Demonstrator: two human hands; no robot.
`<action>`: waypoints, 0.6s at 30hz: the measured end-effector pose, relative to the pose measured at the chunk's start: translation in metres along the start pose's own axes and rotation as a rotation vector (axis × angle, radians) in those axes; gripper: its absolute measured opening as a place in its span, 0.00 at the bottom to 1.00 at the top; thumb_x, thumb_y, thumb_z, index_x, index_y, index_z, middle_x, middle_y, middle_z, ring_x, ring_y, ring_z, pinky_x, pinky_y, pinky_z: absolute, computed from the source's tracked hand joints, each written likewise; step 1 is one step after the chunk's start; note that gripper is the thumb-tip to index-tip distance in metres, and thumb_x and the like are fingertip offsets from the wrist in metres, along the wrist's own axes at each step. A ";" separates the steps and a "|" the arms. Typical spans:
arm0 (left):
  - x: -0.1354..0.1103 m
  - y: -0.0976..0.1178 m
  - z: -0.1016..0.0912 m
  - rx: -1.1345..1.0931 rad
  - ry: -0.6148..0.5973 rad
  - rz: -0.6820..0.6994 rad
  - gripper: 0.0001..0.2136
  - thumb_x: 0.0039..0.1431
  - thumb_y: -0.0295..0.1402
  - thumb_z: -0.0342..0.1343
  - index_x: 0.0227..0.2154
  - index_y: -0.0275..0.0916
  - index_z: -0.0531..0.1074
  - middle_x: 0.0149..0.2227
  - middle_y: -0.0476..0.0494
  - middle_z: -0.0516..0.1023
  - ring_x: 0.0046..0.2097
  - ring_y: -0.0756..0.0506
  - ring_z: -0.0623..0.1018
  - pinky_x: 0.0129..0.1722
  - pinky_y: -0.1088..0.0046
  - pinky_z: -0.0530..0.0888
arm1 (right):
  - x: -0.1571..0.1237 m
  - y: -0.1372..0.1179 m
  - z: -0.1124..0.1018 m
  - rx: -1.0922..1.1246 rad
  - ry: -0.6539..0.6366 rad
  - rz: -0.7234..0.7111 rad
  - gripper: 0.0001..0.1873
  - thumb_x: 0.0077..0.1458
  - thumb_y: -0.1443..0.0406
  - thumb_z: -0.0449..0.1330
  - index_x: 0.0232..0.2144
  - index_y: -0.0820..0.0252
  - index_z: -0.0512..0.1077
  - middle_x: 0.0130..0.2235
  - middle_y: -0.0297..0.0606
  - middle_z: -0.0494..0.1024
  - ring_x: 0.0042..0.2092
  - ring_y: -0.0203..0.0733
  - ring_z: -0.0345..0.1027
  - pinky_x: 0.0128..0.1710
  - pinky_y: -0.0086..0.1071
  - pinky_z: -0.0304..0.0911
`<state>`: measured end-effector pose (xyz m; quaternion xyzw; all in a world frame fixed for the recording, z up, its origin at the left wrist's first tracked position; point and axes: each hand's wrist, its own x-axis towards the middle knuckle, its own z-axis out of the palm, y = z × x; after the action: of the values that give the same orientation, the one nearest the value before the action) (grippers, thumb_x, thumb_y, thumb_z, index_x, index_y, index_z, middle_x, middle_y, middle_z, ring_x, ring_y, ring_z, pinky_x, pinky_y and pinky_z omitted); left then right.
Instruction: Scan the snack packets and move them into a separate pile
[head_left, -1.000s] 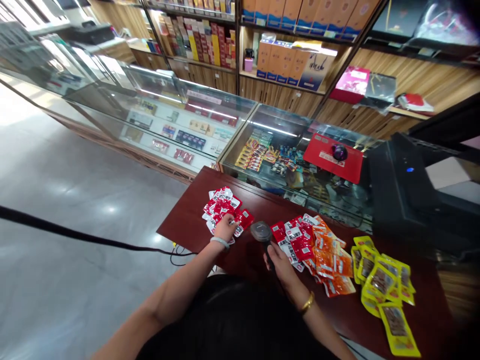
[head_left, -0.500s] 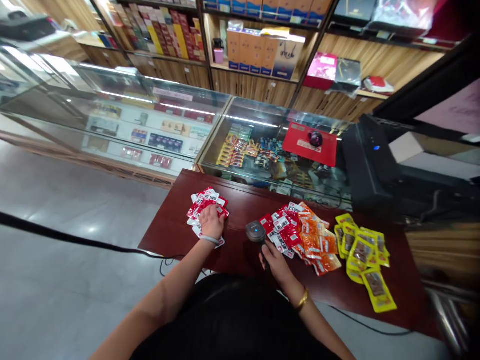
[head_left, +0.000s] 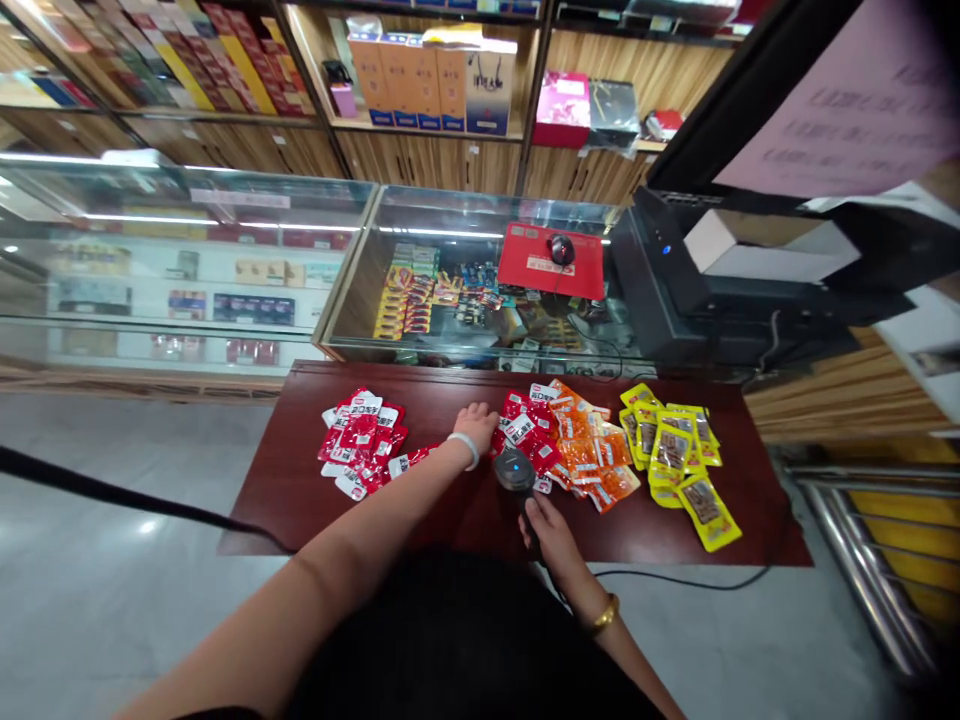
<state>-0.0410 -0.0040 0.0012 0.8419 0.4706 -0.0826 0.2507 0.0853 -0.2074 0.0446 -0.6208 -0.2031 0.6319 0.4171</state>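
Note:
My right hand [head_left: 551, 535] is wrapped round the handle of a black barcode scanner [head_left: 514, 470], its head over the near edge of a pile of red and white snack packets [head_left: 534, 440]. At that pile's left edge is my left hand [head_left: 478, 425], palm down with fingers stretched out and nothing visibly gripped. A second heap of red and white packets [head_left: 360, 440] lies on the left of the dark red table [head_left: 277, 500]. One more red packet [head_left: 405, 462] shows partly behind my left forearm. Orange packets [head_left: 589, 445] overlap the right pile, and yellow packets [head_left: 671, 450] lie farther right.
A glass display case [head_left: 420, 215] borders the table's far side, with a red mat [head_left: 525, 262] and a mouse [head_left: 560, 249] on top. Black equipment [head_left: 675, 290] stands at the right. A black cable [head_left: 150, 500] crosses the left side; metal rails [head_left: 862, 560] are at right.
My left hand has moved right, from the left heap of red packets to the right red pile. The view has shifted right. My right hand still holds the scanner.

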 end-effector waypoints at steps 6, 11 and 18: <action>-0.015 -0.033 0.004 -0.113 -0.124 -0.147 0.21 0.43 0.35 0.65 0.43 0.42 0.72 0.41 0.39 0.78 0.45 0.39 0.75 0.46 0.66 0.68 | 0.005 -0.007 0.002 0.022 -0.002 0.018 0.35 0.46 0.43 0.61 0.48 0.62 0.66 0.20 0.25 0.65 0.19 0.31 0.56 0.19 0.26 0.53; -0.043 -0.070 0.009 -0.560 -0.050 -0.390 0.08 0.53 0.36 0.58 0.35 0.39 0.75 0.32 0.46 0.80 0.32 0.49 0.77 0.35 0.77 0.70 | 0.011 -0.012 0.017 -0.015 -0.083 0.049 0.34 0.45 0.44 0.62 0.46 0.62 0.67 0.20 0.25 0.66 0.19 0.31 0.57 0.20 0.26 0.53; -0.081 -0.089 0.006 -0.912 0.236 -0.507 0.06 0.52 0.32 0.58 0.33 0.37 0.75 0.30 0.47 0.79 0.30 0.51 0.76 0.33 0.78 0.71 | 0.019 -0.021 0.049 -0.161 -0.331 0.010 0.35 0.50 0.45 0.59 0.51 0.64 0.65 0.19 0.25 0.66 0.18 0.31 0.55 0.20 0.26 0.52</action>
<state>-0.1585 -0.0296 -0.0037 0.5111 0.6722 0.1674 0.5087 0.0469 -0.1681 0.0568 -0.5406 -0.3159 0.7093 0.3239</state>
